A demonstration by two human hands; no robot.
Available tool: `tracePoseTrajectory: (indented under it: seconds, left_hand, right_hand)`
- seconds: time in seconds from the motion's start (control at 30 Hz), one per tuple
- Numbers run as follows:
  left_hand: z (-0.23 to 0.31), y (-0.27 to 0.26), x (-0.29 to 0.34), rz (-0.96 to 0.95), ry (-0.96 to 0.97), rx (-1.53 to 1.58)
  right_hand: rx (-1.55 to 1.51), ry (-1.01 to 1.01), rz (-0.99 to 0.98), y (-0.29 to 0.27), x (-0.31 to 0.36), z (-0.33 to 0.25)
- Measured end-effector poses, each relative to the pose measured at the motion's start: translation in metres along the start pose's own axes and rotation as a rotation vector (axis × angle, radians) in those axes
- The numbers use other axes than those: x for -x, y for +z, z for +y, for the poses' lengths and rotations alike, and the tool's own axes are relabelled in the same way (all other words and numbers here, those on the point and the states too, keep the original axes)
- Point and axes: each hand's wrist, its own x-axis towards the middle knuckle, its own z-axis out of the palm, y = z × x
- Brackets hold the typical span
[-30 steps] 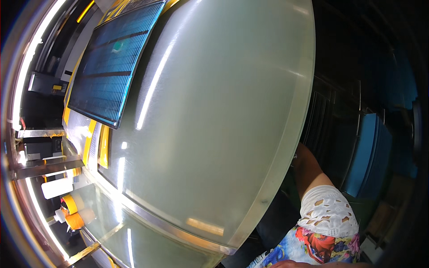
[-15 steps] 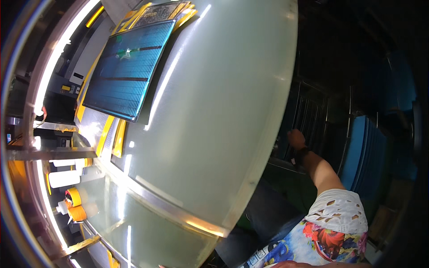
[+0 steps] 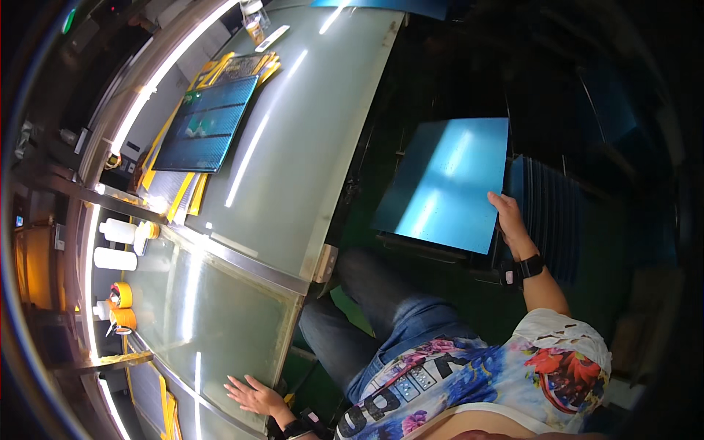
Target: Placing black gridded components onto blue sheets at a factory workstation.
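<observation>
My right hand grips the right edge of a shiny blue metal sheet. The thumb rests on its face and the other fingers are mostly hidden behind it. The sheet is tilted, and light streaks and tiny dark dots show on its surface. Just right of that hand stands a row of similar dark blue sheets on edge. My left hand is over the near end of the glass-topped table, fingers spread, holding nothing. Whether it touches the glass, I cannot tell.
On the table's far left, a blue gridded panel lies on yellow-edged sheets. White bottles and yellow tape rolls stand along the left side. A bright tube light runs above. A metal strip crosses the table.
My right hand, earlier low at the dark rack, now holds up a blue sheet. My left hand has come into view over the table. The whole view has shifted.
</observation>
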Motion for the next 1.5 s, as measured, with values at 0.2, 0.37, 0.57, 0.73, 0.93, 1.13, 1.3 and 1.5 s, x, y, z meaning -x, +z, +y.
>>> tracePoseTrajectory:
  seconds: [0.2,0.37,0.57,0.73,0.93,1.13,1.3,1.5]
  left_hand:
    - [0.010,0.013,-0.013,-0.015,-0.056,-0.038]
    - [0.013,0.023,-0.015,-0.002,-0.033,0.002]
    - [0.011,0.037,-0.021,0.047,-0.004,0.095]
    - [0.004,0.037,-0.018,0.065,0.030,0.134]
    - [0.004,0.033,-0.011,0.090,0.037,0.198]
    - [0.004,0.031,-0.011,0.085,0.028,0.219]
    - [0.001,0.032,-0.012,0.106,0.031,0.219]
    - [-0.038,0.028,-0.021,0.017,-0.001,0.511]
  right_hand:
    - [-0.195,-0.307,-0.099,0.007,0.038,-0.049]
    - [-0.326,-0.446,-0.312,0.026,0.083,-0.093]
    - [-0.588,-0.216,-0.360,0.080,0.067,-0.052]
    - [-0.413,-0.324,-0.339,0.121,0.067,-0.041]
    - [-0.341,-0.395,-0.422,0.141,0.085,-0.067]
    - [-0.311,-0.468,-0.500,0.162,0.093,-0.094]
    - [-0.200,-0.644,-0.595,0.202,0.102,-0.123]
    - [0.268,-1.538,-0.685,0.276,0.153,-0.153]
